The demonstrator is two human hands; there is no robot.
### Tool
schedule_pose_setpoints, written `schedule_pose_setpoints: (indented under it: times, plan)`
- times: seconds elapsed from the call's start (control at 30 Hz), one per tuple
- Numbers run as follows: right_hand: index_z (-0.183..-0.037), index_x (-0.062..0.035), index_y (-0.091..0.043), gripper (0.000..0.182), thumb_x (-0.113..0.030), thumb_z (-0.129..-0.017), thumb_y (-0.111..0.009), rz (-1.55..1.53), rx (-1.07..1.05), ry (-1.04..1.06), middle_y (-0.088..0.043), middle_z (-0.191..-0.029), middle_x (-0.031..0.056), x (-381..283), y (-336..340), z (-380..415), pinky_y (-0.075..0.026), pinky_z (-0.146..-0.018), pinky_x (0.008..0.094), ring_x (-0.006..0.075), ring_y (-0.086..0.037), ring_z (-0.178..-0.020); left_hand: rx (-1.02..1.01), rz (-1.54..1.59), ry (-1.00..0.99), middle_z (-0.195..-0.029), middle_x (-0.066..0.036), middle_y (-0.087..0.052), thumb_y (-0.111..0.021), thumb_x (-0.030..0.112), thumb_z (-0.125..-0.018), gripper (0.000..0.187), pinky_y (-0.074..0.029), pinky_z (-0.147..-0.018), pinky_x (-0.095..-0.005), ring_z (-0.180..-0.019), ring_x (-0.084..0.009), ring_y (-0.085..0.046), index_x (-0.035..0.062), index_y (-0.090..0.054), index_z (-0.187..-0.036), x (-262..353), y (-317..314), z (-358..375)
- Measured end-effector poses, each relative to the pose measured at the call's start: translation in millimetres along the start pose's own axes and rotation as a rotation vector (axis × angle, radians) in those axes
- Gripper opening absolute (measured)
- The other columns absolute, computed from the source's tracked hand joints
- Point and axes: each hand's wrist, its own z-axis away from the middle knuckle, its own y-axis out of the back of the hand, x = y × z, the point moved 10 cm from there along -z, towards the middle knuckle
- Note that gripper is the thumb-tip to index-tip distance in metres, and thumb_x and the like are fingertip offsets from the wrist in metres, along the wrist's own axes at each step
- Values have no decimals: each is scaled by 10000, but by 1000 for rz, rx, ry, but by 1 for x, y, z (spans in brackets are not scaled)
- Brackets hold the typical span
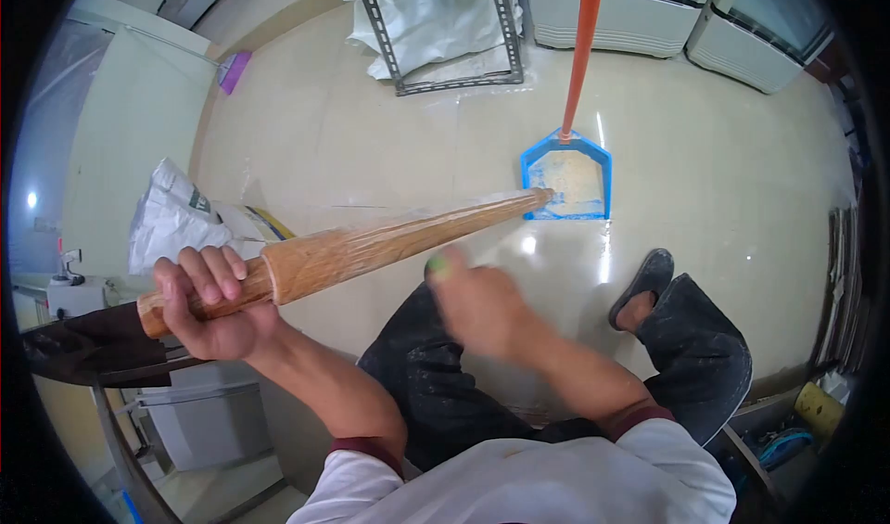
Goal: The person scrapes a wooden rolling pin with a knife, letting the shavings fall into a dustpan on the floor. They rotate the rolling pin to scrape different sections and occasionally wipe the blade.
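My left hand (211, 303) is wrapped round the narrow handle end of a long, tapered wooden club (371, 248). The club slants up to the right across the view, and pale dust and whitish streaks lie along its upper side. Its thin tip overlaps a blue dustpan (607, 183) on the floor. Below the middle of the club is my right hand (482, 306), blurred by motion, its fingers curled in. A small green spot shows at its thumb end; I cannot tell what it holds.
The dustpan has a long orange handle (582, 51) and pale dust inside. White sacks (176, 223) stand at the left, near a purple broom (234, 72). A perforated metal frame (459, 86) and glass-fronted cabinets (603, 28) stand ahead. A slippered foot (642, 287) is at the right.
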Motion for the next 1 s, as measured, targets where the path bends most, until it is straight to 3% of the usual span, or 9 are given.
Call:
schedule_pose_setpoints:
  times: [0.13,0.33,0.4,0.57,0.73,0.77,0.9,0.97,1.0]
  plan:
    - [-1076,70,-404,314,-132,-837,-427,-107,11,134,-578,-666,259,-48,-3,0,-465,-638,502,426,-589,-680,69,-9,5,-554,-2,-375,-427,174,-878,171,-386,-550,-262,-489,-96,-387,107,-417,-721,0,6,3]
    - [-983,74,-477,315,-214,-890,-393,-7,291,-247,-584,-734,266,174,-18,-31,-433,-639,521,431,-563,-689,67,40,-15,-548,-9,-407,-414,161,-881,150,-417,-520,-271,-458,-109,-412,105,-412,-742,1,20,1]
    - [-818,55,-559,193,-110,-775,-470,-37,185,-203,-595,-779,260,116,-4,-23,-473,-679,483,401,-592,-746,41,69,-26,-549,-10,-409,-415,160,-880,151,-420,-521,-274,-459,-112,-415,105,-405,-740,-2,13,-3]
    - [-1104,51,-392,325,-189,-884,-401,-153,-44,232,-562,-643,252,-96,-4,13,-431,-604,513,433,-557,-649,41,52,-24,-554,-15,-413,-416,166,-878,155,-419,-518,-277,-463,-118,-420,103,-389,-739,3,9,3]
    - [-992,49,-466,284,-209,-891,-401,-125,193,-45,-575,-719,281,63,-18,-19,-433,-651,514,443,-567,-714,61,63,-15,-562,-16,-411,-416,164,-876,158,-412,-522,-272,-468,-115,-417,104,-376,-736,0,25,3]
    - [-620,20,-595,192,-109,-724,-497,-112,278,-281,-595,-827,264,145,-32,-29,-477,-703,473,400,-592,-761,63,67,-15,-562,-15,-409,-415,165,-877,161,-411,-522,-272,-469,-114,-414,104,-373,-735,0,27,2]
    - [-694,8,-613,204,-123,-762,-472,107,272,-240,-599,-794,248,206,-26,-37,-470,-685,481,399,-590,-751,40,85,0,-567,-9,-400,-418,169,-880,165,-401,-527,-273,-476,-107,-402,108,-367,-735,0,24,3]
    - [-666,-8,-609,138,-103,-716,-521,1,301,56,-598,-733,219,89,-8,-26,-474,-644,471,387,-590,-682,22,76,22,-570,-4,-389,-422,170,-880,160,-385,-546,-272,-488,-104,-394,113,-368,-740,0,23,6]
    - [-894,42,-550,233,-165,-837,-462,227,-19,146,-560,-675,250,28,-26,-26,-451,-620,491,409,-576,-693,28,63,19,-570,-4,-386,-421,170,-881,160,-382,-551,-269,-491,-104,-393,114,-368,-740,0,24,6]
